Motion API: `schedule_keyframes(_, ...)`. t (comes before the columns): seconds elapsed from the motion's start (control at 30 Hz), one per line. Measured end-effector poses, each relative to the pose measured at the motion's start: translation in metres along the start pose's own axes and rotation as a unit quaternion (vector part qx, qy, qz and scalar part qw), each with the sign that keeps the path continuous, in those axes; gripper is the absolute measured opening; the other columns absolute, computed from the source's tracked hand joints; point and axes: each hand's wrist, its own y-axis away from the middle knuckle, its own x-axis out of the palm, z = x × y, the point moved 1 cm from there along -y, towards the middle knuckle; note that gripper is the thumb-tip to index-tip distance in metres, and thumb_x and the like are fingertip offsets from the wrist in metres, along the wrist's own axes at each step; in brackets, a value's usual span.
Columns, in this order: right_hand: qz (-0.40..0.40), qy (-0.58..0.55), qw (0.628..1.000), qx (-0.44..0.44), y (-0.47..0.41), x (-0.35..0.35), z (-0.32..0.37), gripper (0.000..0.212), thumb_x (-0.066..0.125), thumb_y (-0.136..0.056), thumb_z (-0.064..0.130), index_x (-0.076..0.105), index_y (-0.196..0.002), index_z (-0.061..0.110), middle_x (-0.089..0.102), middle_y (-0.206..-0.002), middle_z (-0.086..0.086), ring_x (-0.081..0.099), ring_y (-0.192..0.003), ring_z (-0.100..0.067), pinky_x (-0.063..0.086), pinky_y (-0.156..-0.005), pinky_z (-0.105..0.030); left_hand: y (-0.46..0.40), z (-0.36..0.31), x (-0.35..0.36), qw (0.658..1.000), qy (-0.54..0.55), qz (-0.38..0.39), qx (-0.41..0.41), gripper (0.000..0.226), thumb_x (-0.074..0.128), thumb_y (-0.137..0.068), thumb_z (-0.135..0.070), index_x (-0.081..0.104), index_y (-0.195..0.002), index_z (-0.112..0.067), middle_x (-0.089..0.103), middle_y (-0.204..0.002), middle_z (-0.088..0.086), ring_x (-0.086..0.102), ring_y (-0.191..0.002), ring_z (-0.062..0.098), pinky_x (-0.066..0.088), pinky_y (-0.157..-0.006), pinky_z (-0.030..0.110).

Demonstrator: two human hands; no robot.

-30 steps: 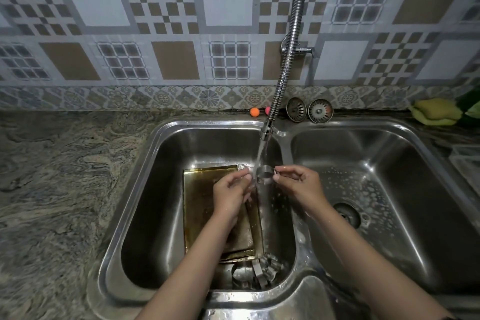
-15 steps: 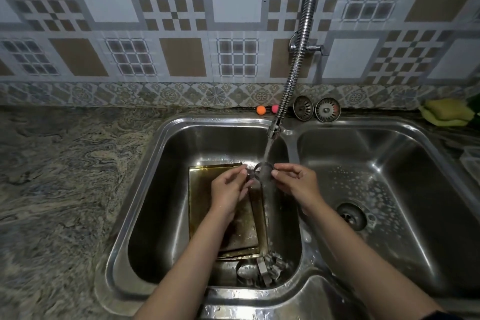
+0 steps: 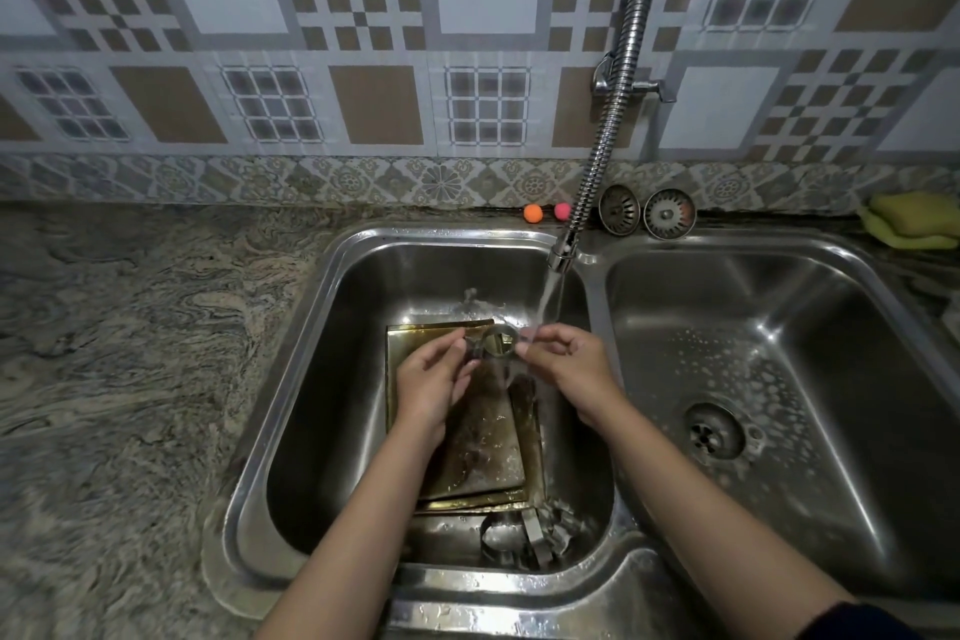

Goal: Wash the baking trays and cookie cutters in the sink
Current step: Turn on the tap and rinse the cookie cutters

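Observation:
A small round metal cookie cutter [image 3: 497,347] is held over the left sink basin [image 3: 337,379], just left of the water stream from the flexible tap [image 3: 563,252]. My left hand [image 3: 434,379] pinches its left side and my right hand [image 3: 563,364] pinches its right side. Below the hands lies a golden-brown baking tray [image 3: 488,452] on the basin floor, partly hidden by my left forearm. Several more metal cookie cutters [image 3: 530,535] lie in a heap at the basin's near end.
The right basin [image 3: 779,379] holds foam flecks and an open drain [image 3: 714,431]. Two sink strainers [image 3: 647,212], an orange ball [image 3: 533,213] and a pink ball sit on the back ledge. A yellow-green sponge [image 3: 909,221] lies far right. Marbled counter [image 3: 130,353] spreads left.
Both hands have turned the round cutter under the stream, and its open ring now faces the camera. The camera view has shifted slightly; the tray and the heap of cutters have stayed put.

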Motion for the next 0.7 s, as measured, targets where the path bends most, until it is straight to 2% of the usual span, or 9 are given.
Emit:
schedule_keyframes(0.17,-0.006,-0.009,1.000,-0.011,0.000,-0.012,0.009,0.018,0.075,-0.076,0.001,0.070,-0.087,0.014,0.071,-0.082,-0.007,0.067,-0.074,-0.014,0.056,-0.069,-0.021,0.000,0.002,0.010,1.000,-0.007,0.025,-0.009,0.019,0.060,-0.090,-0.006,0.067,-0.107,-0.011,0.071,-0.099,0.008,0.070,-0.089,0.021,0.058,-0.071,0.022)
schedule_keyframes(0.27,-0.018,0.000,0.999,-0.030,0.003,-0.031,0.020,0.020,0.074,-0.075,-0.001,0.071,-0.087,0.015,0.072,-0.084,-0.007,0.067,-0.078,-0.015,0.056,-0.075,-0.025,0.001,0.004,0.026,0.998,-0.020,0.061,-0.013,0.017,0.060,-0.089,-0.007,0.069,-0.102,-0.014,0.071,-0.102,0.010,0.070,-0.091,0.022,0.057,-0.073,0.024)
schedule_keyframes(0.37,-0.035,0.002,0.998,-0.046,0.007,-0.054,0.032,0.022,0.075,-0.074,-0.002,0.071,-0.087,0.015,0.072,-0.078,-0.001,0.066,-0.073,-0.009,0.054,-0.068,-0.019,0.004,0.000,0.045,0.992,-0.063,0.106,-0.005,0.017,0.059,-0.091,-0.011,0.069,-0.102,-0.018,0.072,-0.101,0.008,0.070,-0.085,0.017,0.054,-0.067,0.022)
schedule_keyframes(0.43,-0.048,0.000,0.997,-0.060,0.013,-0.069,0.040,0.022,0.074,-0.074,-0.002,0.071,-0.088,0.015,0.073,-0.076,0.001,0.067,-0.070,-0.006,0.054,-0.065,-0.016,0.007,-0.006,0.054,0.989,-0.078,0.122,0.008,0.020,0.058,-0.091,-0.011,0.068,-0.109,-0.013,0.071,-0.094,0.008,0.065,-0.076,0.017,0.050,-0.062,0.023)
schedule_keyframes(0.53,-0.067,0.018,0.994,-0.081,0.028,-0.097,0.049,0.021,0.072,-0.076,-0.002,0.071,-0.090,0.013,0.074,-0.078,0.003,0.067,-0.072,-0.004,0.055,-0.066,-0.015,0.007,-0.012,0.055,0.983,-0.128,0.132,0.025,0.020,0.059,-0.090,-0.014,0.068,-0.108,-0.017,0.071,-0.100,0.007,0.066,-0.088,0.021,0.052,-0.079,0.036)
schedule_keyframes(0.6,-0.074,0.054,0.992,-0.087,0.039,-0.120,0.048,0.021,0.073,-0.076,-0.003,0.071,-0.091,0.012,0.074,-0.079,0.003,0.067,-0.074,-0.004,0.055,-0.071,-0.015,0.009,-0.008,0.047,0.967,-0.204,0.146,0.039,0.016,0.060,-0.090,-0.016,0.068,-0.103,-0.022,0.071,-0.103,0.004,0.067,-0.097,0.020,0.053,-0.083,0.035)
schedule_keyframes(0.7,-0.063,0.194,0.977,-0.059,0.053,-0.154,0.038,0.022,0.078,-0.072,0.001,0.072,-0.086,0.016,0.074,-0.074,0.004,0.068,-0.068,-0.006,0.052,-0.068,-0.012,0.017,0.011,0.032,0.925,-0.333,0.184,0.021,0.016,0.062,-0.089,-0.016,0.067,-0.103,-0.020,0.067,-0.100,-0.003,0.064,-0.097,0.016,0.053,-0.084,0.028)
